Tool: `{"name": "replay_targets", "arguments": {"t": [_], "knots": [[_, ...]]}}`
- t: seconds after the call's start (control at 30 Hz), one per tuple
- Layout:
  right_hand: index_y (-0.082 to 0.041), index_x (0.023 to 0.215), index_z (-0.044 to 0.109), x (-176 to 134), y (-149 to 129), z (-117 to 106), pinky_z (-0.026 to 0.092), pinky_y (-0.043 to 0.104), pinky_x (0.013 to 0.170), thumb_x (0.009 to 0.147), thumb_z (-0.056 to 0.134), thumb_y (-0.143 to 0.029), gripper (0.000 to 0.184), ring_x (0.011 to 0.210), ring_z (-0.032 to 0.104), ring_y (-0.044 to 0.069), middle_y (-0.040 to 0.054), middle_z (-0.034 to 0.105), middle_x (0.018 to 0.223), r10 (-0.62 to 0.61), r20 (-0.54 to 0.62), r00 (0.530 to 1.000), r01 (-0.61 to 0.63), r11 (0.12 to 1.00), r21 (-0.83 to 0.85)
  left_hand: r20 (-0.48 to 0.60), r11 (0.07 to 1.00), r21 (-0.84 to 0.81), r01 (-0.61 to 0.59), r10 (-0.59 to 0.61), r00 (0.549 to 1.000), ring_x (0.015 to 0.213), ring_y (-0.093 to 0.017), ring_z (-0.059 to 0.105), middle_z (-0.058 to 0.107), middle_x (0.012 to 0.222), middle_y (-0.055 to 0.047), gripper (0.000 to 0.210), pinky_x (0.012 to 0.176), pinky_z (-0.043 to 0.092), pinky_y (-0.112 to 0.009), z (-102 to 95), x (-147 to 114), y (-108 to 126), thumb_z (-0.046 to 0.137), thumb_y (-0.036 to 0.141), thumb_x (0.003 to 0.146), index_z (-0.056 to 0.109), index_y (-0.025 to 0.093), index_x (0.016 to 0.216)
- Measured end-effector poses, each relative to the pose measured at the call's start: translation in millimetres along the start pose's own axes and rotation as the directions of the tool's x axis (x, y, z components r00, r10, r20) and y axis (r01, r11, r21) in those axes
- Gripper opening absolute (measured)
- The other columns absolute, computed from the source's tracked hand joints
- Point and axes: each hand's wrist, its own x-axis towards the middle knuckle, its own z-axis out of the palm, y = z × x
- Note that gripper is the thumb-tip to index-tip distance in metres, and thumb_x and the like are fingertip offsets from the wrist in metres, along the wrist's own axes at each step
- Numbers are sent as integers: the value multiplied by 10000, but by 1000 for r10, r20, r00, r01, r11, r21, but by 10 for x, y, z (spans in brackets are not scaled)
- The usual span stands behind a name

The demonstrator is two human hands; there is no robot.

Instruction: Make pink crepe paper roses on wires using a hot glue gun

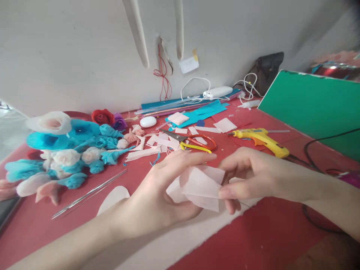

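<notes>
Pale pink crepe paper (201,185), folded and layered like petals, is held up between my two hands. My left hand (159,195) curls round its left side, fingers above and thumb below. At the paper's right end, my right hand (247,178) pinches it between thumb and fingers. A thin wire (245,204) sticks out to the right beneath that hand. Under both hands lies a long off-white sheet (168,243). Just beyond my left fingers are scissors (194,141) with red and yellow handles, resting among pale paper scraps (164,140).
Blue, white, pink and red paper flowers (67,155) crowd the left side. Metal wires (90,195) lie before them. A yellow glue gun (260,138) with a dark cord rests at right, near a green board (312,112). Blue paper strips (202,112) lie along the wall.
</notes>
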Motion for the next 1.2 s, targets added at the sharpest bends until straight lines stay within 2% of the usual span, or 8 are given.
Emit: {"name": "replay_targets", "arguments": {"t": [0.2, 0.33, 0.47, 0.63, 0.83, 0.97, 1.07, 1.2], "knots": [[-182, 790, 640, -7, 26, 11, 354, 136, 478, 790, 562, -391, 223, 572, 523, 64, -13, 607, 645, -56, -1, 998, 56, 995, -82, 25, 990, 32, -139, 139, 990, 792, -136, 537, 627, 906, 3, 460, 745, 414, -249, -13, 7, 40, 632, 86, 692, 477, 230, 1101], [-180, 750, 631, -25, 35, 22, 362, 156, 467, 774, 570, -418, 246, 573, 533, 84, -7, 600, 627, -51, -39, 998, 46, 992, -120, 25, 987, 22, -160, 160, 987, 784, -139, 554, 641, 917, 2, 474, 747, 410, -271, 0, 22, 54, 615, 61, 692, 469, 245, 1103], [-187, 739, 629, -23, 38, 34, 378, 157, 466, 756, 587, -422, 239, 558, 540, 87, -11, 598, 608, -52, -60, 997, 45, 993, -113, 46, 981, 73, -178, 175, 984, 727, -150, 572, 636, 863, -2, 362, 733, 402, -312, -10, 32, 63, 611, 101, 699, 527, 277, 1003], [-179, 783, 633, -10, 53, 33, 356, 130, 445, 779, 567, -392, 223, 556, 545, 74, -6, 609, 617, -23, -31, 999, 21, 997, -71, 57, 990, 76, -116, 112, 992, 775, -139, 580, 646, 837, 0, 273, 792, 407, -301, -26, 20, 77, 625, 81, 697, 561, 221, 921], [-168, 744, 614, 0, 34, 9, 323, 142, 423, 783, 548, -379, 224, 519, 498, 66, 1, 605, 633, 13, -36, 999, -15, 997, -72, 35, 997, 53, -61, 60, 998, 766, -123, 590, 655, 826, 33, 235, 788, 419, -285, 6, 28, 54, 644, 112, 706, 545, 234, 881], [-157, 642, 589, 20, -1, 10, 402, 186, 514, 791, 511, -414, 308, 604, 546, 109, 16, 599, 642, -7, -32, 999, 4, 997, -83, -31, 1000, 22, 8, -7, 999, 764, -104, 584, 644, 820, 40, 227, 762, 441, -251, 35, 27, 46, 664, 119, 704, 551, 223, 871], [-151, 603, 564, 45, -14, 13, 421, 216, 583, 785, 502, -422, 332, 595, 530, 106, 15, 593, 635, -3, -42, 999, 0, 997, -73, -26, 998, -4, 63, -63, 998, 779, -105, 588, 645, 839, 35, 189, 736, 458, -244, 38, 20, 52, 654, 146, 723, 548, 223, 860], [-131, 609, 548, 59, -6, -1, 418, 215, 613, 781, 523, -403, 322, 568, 519, 87, 11, 581, 614, 22, 0, 1000, -22, 1000, 1, -26, 993, 118, -10, 13, 1000, 789, -131, 601, 655, 814, 24, 186, 797, 454, -310, 24, 30, 44, 654, 169, 724, 555, 216, 874]]}}
